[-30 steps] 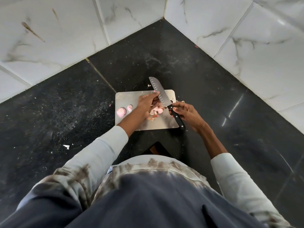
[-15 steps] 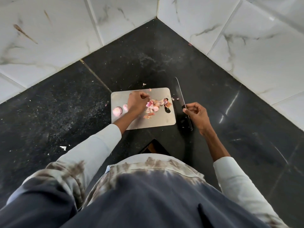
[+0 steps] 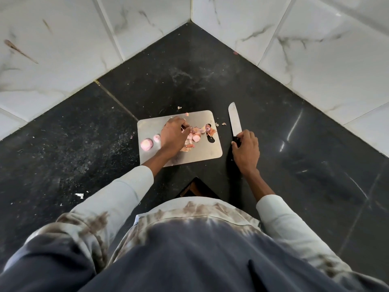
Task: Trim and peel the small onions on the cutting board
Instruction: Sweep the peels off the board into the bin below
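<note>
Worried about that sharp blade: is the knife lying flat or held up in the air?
Lying flat. The knife rests on the dark counter beside the cutting board, the right hand on its handle.

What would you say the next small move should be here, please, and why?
Probably the left hand should pick the next unpeeled onion out of the pile of skins on the cutting board. It already reaches into them, two peeled onions lie aside, and the right hand rests the knife on the counter.
</note>
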The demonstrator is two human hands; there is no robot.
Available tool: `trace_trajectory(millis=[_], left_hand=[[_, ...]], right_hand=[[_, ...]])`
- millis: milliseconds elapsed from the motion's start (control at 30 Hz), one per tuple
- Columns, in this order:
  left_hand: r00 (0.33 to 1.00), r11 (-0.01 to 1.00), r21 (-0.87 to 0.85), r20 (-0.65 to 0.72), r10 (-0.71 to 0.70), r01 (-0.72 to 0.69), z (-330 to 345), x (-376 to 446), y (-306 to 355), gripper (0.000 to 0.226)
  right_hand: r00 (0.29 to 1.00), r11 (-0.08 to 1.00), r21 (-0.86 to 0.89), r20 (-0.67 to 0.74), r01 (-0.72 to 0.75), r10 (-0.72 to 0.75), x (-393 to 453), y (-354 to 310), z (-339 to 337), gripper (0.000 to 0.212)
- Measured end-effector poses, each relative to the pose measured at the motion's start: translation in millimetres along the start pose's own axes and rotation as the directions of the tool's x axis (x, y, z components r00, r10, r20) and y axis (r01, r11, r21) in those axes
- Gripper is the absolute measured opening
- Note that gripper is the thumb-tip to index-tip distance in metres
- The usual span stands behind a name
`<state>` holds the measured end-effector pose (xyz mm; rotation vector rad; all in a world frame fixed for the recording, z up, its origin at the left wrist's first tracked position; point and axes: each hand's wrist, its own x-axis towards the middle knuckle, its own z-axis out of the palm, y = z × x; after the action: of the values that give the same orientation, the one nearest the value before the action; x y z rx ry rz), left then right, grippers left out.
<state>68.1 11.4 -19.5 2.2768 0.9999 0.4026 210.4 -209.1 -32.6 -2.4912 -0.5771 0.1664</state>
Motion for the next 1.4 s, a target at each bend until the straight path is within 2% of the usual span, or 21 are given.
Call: trace_trajectory(millis=[67,133,300,400,500,667,833,900,967,1033,1200,1400], left_hand=[[1.0,1.0,-0.019,0.018,0.02,-0.02,-1.0,0.4,-3.4,0.013],[0.998,0.998,-0.027,0.042,0.051,-0.05,-1.3,-0.7,-6.0,0.012],[0.996,0.997,-0.019,0.057,0.07,-0.069,-3.7,0.1,-11.3,0.016],[0.996,0.998,-0.017,0.063,0.058,-0.057,-9.2,4.2,-19.3,0.018],[0.996,0.998,-0.025,0.066,0.063,-0.061,-16.3,11.0,-27.0,0.018],[0.999,0.999,-0.009,0.039,0.035,-0.035,-19.2,23.4,-34.9,0.019],[0.999,1.0,-0.027,0.049,-0.001,0.002,-12.8,34.1,-36.5,0.02],[0.999,0.999,-0.018,0.041,-0.025,0.026,-10.3,40.5,-36.4,0.021],[0.999,0.999,-0.012,0.026,-0.047,0.047,-9.0,48.6,-35.0,0.024],[0.998,0.998,-0.016,0.021,-0.057,0.058,-9.3,59.1,-32.5,0.027],[0.998,0.999,0.009,0.031,-0.047,0.047,-8.4,81.7,-27.2,0.035],[0.998,0.996,0.055,0.021,-0.065,0.063,-0.9,100.1,-22.9,0.031]], right_hand=[[0.999,0.999,-0.044,-0.039,0.008,-0.01,3.7,-6.6,2.0,0.025],[0.997,0.998,-0.018,-0.056,0.053,-0.054,11.2,-18.4,4.2,0.019],[0.974,0.979,0.015,0.095,0.205,-0.205,38.8,-55.4,12.8,0.033],[0.958,0.97,-0.01,0.164,0.241,-0.236,47.5,-61.5,22.8,0.03],[0.954,0.962,-0.05,0.151,0.27,-0.26,48.4,-59.2,27.6,0.026],[0.964,0.969,-0.042,0.113,0.245,-0.24,55.7,-55.7,26.9,0.023],[0.985,0.984,0.09,0.056,0.156,-0.161,58.1,-64.6,28.6,0.017],[0.959,0.96,0.15,0.126,0.235,-0.254,54.5,-78.1,31.3,0.017],[0.886,0.921,0.171,0.258,0.351,-0.386,47.0,-91.1,35.3,0.02],[0.842,0.892,0.169,0.297,0.418,-0.451,43.2,-99.0,39.8,0.02],[0.86,0.899,0.191,0.268,0.395,-0.434,45.9,-101.4,46.7,0.011],[0.883,0.917,0.19,0.259,0.35,-0.391,53.3,-93.9,43.4,0.016]])
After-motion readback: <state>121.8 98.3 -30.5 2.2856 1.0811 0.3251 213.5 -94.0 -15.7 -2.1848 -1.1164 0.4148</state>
